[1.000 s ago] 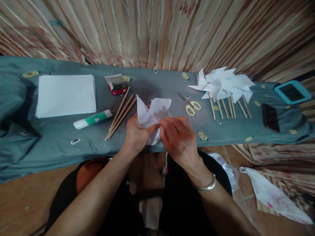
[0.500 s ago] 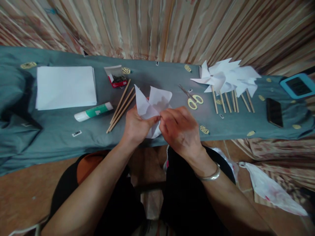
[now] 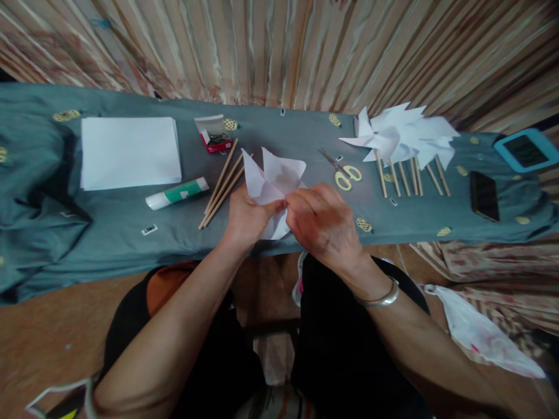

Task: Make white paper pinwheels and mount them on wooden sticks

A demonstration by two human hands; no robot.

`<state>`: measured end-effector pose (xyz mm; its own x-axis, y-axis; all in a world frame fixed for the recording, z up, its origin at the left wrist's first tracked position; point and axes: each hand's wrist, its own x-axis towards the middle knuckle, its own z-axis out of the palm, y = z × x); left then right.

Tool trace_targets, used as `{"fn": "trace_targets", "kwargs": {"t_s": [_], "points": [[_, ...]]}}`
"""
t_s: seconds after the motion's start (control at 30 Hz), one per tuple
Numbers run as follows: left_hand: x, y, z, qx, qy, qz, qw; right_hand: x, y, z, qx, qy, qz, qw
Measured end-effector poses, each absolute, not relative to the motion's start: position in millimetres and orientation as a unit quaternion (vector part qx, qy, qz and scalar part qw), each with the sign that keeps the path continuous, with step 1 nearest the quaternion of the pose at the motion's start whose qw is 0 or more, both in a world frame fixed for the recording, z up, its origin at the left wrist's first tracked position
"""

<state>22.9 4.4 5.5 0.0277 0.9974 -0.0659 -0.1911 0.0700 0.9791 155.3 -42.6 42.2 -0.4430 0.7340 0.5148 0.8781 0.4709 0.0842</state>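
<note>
A white paper pinwheel [image 3: 279,173] with folded blades is held over the table's near edge. My left hand [image 3: 250,216] grips it from the left, thumb pressed near its centre. My right hand [image 3: 323,224] is closed in a pinch at the same centre; whatever its fingertips hold is too small and hidden to make out. Left of the pinwheel lie several thin wooden sticks [image 3: 222,186]. Behind them stands an open red box [image 3: 216,139] of small dark metal pieces. Scissors [image 3: 341,171] with yellow handles rest to the right of the pinwheel.
A stack of white paper [image 3: 131,152] and a green-and-white glue stick [image 3: 177,193] lie at left. Several pinwheels on sticks [image 3: 404,137] are piled at right, beside a dark phone [image 3: 484,196] and a blue-framed device [image 3: 526,149]. A curtain [image 3: 262,52] hangs behind the cloth-covered table.
The view has shifted slightly, so things at left appear further right. Both hands keep their hold at the pinwheel's centre, with only a slight shift of the right hand and the paper.
</note>
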Motion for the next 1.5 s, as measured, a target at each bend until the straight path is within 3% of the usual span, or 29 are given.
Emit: {"fn": "trace_targets", "kwargs": {"t_s": [0.13,0.27,0.53,0.67,0.73,0.83,0.93,1.03,1.27,1.5], "points": [[22,4,7,0.424,0.468,0.524,0.572,158,-49,52,-0.468,-0.834,-0.160,0.244],[20,3,9,0.389,0.477,0.513,0.597,184,-37,50,-0.561,-0.765,-0.119,0.293],[14,2,17,0.339,0.488,0.509,0.623,223,8,-14,-0.661,-0.713,-0.029,0.232],[16,5,16,0.332,0.488,0.505,0.629,220,11,-13,-0.645,-0.699,0.013,0.309],[18,7,14,0.334,0.495,0.504,0.624,218,8,-7,-0.655,-0.639,0.081,0.395],[20,8,12,0.340,0.492,0.500,0.626,212,2,0,-0.609,-0.539,0.308,0.493],[22,7,12,0.352,0.491,0.477,0.638,204,-4,3,-0.521,-0.478,0.505,0.494],[23,6,11,0.369,0.507,0.455,0.632,198,-7,9,-0.490,-0.442,0.590,0.466],[27,6,8,0.386,0.520,0.435,0.625,194,-8,18,-0.487,-0.379,0.645,0.451],[29,8,6,0.424,0.538,0.433,0.586,191,-7,13,-0.506,-0.379,0.621,0.463]]}}
